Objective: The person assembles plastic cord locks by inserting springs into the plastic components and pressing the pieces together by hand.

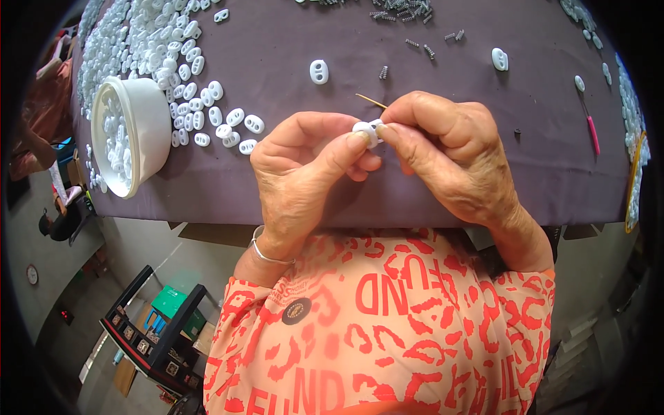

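My left hand (296, 162) is closed, pinching a white oval cord lock (365, 133) between thumb and fingers. My right hand (456, 149) is closed too, its thumb and forefinger pressed against the same cord lock's right side. From behind the right fingers a thin brass-coloured rod (371, 101) sticks out to the upper left; its other end is hidden. Beyond my hands lie a two-holed white cord lock (319, 72), another white cord lock (500, 59) and a small metal spring (383, 72).
A white tub (153, 131) lies on its side at left with white pieces inside. Beside it spreads a large pile of cord locks (149, 38). Springs (408, 10) are heaped at the far edge. A pink-handled tool (593, 135) and more white pieces (631, 104) lie right.
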`<state>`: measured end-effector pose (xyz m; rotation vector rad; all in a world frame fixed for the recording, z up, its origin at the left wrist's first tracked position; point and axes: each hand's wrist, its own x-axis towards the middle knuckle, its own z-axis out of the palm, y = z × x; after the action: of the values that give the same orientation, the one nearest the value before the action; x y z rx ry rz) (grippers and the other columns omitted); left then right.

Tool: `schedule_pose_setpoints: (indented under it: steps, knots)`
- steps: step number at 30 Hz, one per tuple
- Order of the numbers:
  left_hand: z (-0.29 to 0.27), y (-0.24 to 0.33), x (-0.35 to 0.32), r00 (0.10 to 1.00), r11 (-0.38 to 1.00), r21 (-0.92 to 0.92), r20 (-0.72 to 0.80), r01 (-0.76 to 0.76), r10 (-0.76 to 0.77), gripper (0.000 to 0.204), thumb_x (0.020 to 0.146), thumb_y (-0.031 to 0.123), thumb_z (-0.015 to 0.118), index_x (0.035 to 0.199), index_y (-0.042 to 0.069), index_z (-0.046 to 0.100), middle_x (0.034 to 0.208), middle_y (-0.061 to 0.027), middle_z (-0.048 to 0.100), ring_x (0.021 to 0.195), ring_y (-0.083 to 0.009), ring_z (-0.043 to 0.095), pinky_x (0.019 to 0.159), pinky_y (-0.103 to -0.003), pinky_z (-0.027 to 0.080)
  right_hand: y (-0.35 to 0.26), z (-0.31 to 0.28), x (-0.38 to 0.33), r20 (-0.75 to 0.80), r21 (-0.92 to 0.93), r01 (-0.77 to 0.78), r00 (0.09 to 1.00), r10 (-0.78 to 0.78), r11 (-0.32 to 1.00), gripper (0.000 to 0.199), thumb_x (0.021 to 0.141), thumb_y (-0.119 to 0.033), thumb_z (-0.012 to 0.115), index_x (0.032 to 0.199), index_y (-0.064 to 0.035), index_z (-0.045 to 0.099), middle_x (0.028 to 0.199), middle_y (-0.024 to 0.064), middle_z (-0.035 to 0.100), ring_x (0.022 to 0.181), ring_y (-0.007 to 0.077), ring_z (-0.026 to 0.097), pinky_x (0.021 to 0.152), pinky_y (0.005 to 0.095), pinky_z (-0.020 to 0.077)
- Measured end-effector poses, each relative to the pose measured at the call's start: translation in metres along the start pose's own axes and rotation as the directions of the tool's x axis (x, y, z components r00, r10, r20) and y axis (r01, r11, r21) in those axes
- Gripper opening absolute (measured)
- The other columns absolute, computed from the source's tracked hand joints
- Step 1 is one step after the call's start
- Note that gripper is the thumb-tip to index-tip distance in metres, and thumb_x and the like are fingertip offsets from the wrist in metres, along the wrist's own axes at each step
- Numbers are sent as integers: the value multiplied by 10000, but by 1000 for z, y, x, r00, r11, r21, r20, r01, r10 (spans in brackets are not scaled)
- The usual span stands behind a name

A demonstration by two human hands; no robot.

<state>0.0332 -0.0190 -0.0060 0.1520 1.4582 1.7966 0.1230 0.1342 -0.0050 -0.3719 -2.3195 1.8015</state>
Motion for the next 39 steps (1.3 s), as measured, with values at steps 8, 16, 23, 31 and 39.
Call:
schedule_pose_setpoints:
  steps: [8, 16, 23, 31, 39]
  knots:
    - [0, -3, 1, 999, 999, -4, -2, -32, 32, 126, 828, 7, 646, 936, -45, 609, 861, -133, 665, 700, -148, 657, 607, -222, 555, 4, 5, 1, 9, -7, 44, 999, -44, 999, 68, 865, -45, 580, 833, 15, 587, 580, 32, 540, 508, 89, 518, 468, 230, 400]
    - [-2, 3, 6, 999, 999, 32, 33, 18, -19, 126, 836, 27, 646, 928, -48, 607, 854, -123, 663, 707, -149, 652, 594, -221, 545, 6, 1, 1, 26, -49, 83, 996, -82, 995, 60, 864, -21, 574, 818, 16, 584, 584, 34, 535, 510, 82, 509, 464, 228, 399]
    - [-1, 8, 9, 995, 997, -1, 63, 74, -74, 139, 850, 88, 645, 907, -35, 616, 844, -111, 662, 708, -130, 631, 578, -214, 516, -1, 5, 4, -38, -283, 278, 953, -300, 918, 170, 743, -28, 666, 879, 14, 574, 597, 52, 507, 504, 127, 510, 475, 251, 420]
    - [2, 4, 7, 996, 999, 22, 84, 34, -36, 150, 857, 110, 641, 912, -28, 617, 847, -91, 655, 709, -119, 621, 588, -219, 512, 6, 11, -1, -11, -558, 348, 905, -426, 754, 225, 668, -74, 676, 826, 2, 536, 672, 105, 543, 591, 263, 562, 512, 346, 467]
    - [2, 5, 5, 996, 988, 149, 81, 35, -47, 150, 865, 99, 632, 917, -38, 659, 782, -67, 661, 685, -90, 604, 585, -202, 492, 10, 10, -2, 19, -529, 399, 888, -460, 749, 260, 674, -42, 646, 897, 50, 547, 682, 127, 550, 596, 274, 573, 516, 351, 472]
